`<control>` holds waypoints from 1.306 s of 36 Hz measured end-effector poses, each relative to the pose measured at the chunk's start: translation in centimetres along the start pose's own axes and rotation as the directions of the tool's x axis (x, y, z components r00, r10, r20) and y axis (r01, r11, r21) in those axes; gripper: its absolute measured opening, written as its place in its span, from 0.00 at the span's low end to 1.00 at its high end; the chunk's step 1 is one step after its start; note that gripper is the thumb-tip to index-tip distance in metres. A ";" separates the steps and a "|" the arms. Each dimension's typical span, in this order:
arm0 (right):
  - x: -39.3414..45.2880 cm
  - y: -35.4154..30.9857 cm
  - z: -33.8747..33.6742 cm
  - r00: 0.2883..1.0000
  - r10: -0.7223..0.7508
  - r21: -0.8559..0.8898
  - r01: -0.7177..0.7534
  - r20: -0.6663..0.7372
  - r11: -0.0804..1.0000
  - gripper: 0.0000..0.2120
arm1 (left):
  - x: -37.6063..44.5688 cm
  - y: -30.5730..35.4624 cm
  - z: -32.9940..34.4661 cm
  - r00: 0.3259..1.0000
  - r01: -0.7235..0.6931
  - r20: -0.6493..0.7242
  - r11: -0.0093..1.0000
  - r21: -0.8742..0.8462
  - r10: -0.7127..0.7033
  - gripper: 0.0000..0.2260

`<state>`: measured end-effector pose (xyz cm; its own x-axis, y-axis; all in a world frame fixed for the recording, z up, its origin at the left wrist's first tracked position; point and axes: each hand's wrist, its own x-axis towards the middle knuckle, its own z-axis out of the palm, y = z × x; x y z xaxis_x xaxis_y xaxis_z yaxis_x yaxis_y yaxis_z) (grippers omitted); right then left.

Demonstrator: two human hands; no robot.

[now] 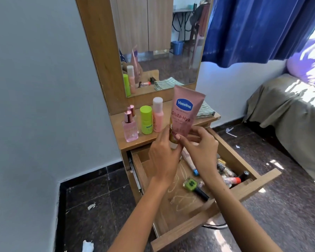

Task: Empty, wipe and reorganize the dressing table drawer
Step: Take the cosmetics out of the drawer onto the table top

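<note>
Drawer [231, 192] was pulled out under the tabletop [133, 142], still holding a green bottle [190, 185] near centre, a blue-capped tube [189, 163] behind it, and a pile of small cosmetics [229, 176] at its right end. Above the drawer's far edge, both hands held a pink Vaseline tube [185, 113] upright, cap end down. Left hand [164, 157] had fingers curled round the tube's lower end; right hand [200, 150] pinched the tube's lower edge with thumb and fingertips. On the tabletop, left of the tube: pink perfume bottle [129, 127], green bottle [146, 120], pink bottle [157, 115]. Folded cloth [205, 110] lay behind the tube on the right. Mirror [158, 42] stood behind; bed [289, 113] at far right.
</note>
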<state>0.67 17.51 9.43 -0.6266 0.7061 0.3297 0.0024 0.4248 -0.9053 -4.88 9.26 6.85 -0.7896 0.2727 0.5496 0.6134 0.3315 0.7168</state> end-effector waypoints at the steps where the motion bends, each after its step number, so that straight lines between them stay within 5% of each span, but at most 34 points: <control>1: 0.4 0.0 0.3 1.000 -0.008 0.003 0.008 -0.005 1.000 0.17 | 0.2 -0.3 0.4 1.000 -0.009 0.003 1.000 -0.016 0.009 0.19; 17: 4.4 1.3 2.3 0.990 -0.139 -0.093 0.136 -0.024 0.986 0.18 | 0.8 -1.2 2.8 0.988 -0.049 0.144 0.997 -0.056 0.057 0.34; 32: 6.1 2.7 4.2 0.994 -0.111 -0.062 0.110 -0.022 0.992 0.15 | -0.3 -1.5 2.5 0.953 -0.078 0.296 0.997 0.010 0.072 0.33; 47: 0.8 4.8 -2.7 0.923 0.023 -0.414 0.150 0.385 0.898 0.08 | -3.0 -2.9 -1.6 0.947 -0.079 0.320 0.985 0.154 0.026 0.11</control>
<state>2.30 21.64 6.09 -0.8780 0.4434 0.1800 0.2306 0.7217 -0.6527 -4.32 5.98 3.81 -0.7280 0.5554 0.4019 0.6683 0.4444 0.5966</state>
